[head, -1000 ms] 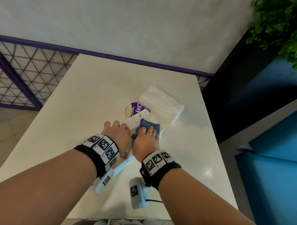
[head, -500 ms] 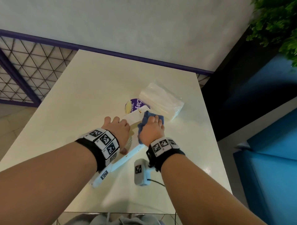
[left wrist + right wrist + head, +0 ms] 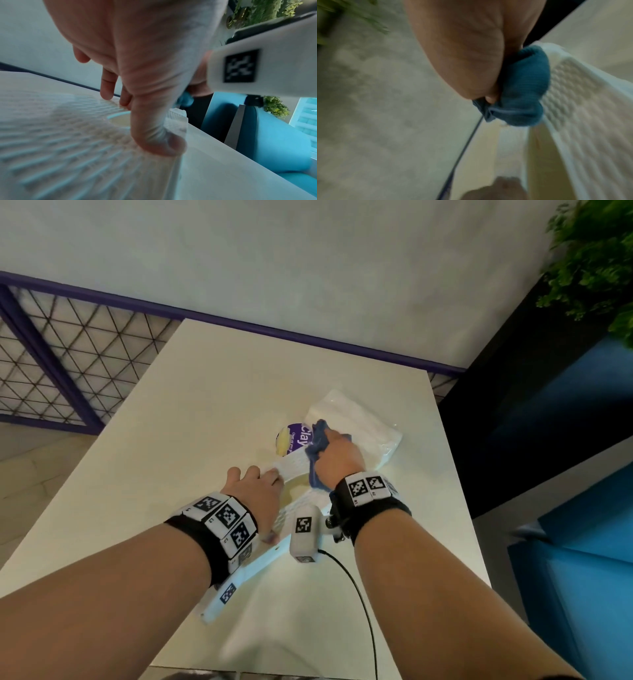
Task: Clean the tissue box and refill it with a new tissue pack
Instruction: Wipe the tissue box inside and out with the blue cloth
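A white textured tissue box [image 3: 294, 466] with an oval opening lies on the pale table [image 3: 205, 405]. My left hand [image 3: 260, 494] holds it steady, fingers [image 3: 107, 89] on the far side of its top and thumb [image 3: 154, 140] over the near edge of the tissue box [image 3: 60, 128]. My right hand [image 3: 337, 460] grips a bunched blue cloth [image 3: 317, 445] and presses it on the box's far end. Close up, the blue cloth [image 3: 523, 88] sits against the rim of the tissue box [image 3: 576, 102]. A new tissue pack [image 3: 359, 422] in clear wrap lies just beyond.
A round purple and yellow container [image 3: 291, 436] sits left of the tissue pack. A black cable [image 3: 359, 594] runs from my right wrist over the table's near edge. Blue seating [image 3: 582, 542] lies to the right, a plant [image 3: 596, 258] is at the top right, and a purple mesh railing [image 3: 51, 354] is on the left.
My right hand has slid the blue cloth along the box away from me, from near the opening to the far end. My left hand has kept its hold on the box.
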The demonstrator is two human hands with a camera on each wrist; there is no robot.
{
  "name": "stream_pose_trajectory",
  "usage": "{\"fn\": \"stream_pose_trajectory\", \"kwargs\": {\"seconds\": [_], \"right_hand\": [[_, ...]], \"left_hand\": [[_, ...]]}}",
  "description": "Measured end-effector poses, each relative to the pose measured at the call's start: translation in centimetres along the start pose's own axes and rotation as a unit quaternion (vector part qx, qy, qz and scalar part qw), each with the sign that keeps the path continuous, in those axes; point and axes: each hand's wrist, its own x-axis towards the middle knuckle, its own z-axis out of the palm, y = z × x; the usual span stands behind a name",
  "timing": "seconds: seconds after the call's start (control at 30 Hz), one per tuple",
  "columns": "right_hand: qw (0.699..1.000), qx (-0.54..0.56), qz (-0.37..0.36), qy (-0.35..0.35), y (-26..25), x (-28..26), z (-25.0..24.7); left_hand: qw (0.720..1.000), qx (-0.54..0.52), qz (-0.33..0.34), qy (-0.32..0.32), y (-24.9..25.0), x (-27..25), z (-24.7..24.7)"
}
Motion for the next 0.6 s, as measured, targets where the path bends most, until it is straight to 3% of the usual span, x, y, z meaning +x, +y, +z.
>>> {"fn": "stream_pose_trajectory", "kwargs": {"seconds": [0.1, 0.2, 0.27, 0.43, 0.6], "right_hand": [[0.992, -0.12, 0.018, -0.036, 0.1, 1.0, 3.4], [0.988, -0.151, -0.033, -0.024, -0.1, 0.5, 5.8], [0.985, -0.156, -0.062, -0.032, 0.0, 0.6, 5.8], [0.992, -0.126, -0.018, -0.025, -0.6, 1.8, 4.4], [0.987, -0.105, -0.118, -0.03, -0.6, -1.2, 3.7]], "left_hand": [[1.0, -0.012, 0.001, 0.008, -0.1, 0.1, 0.2], [1.0, -0.002, 0.0, 0.006, -0.2, 0.3, 0.3], [1.0, 0.006, 0.004, 0.008, -0.2, 0.4, 0.3], [1.0, 0.017, -0.003, -0.007, -0.1, 0.7, 0.1], [1.0, 0.012, 0.012, 0.015, -0.2, 0.6, 0.0]]}}
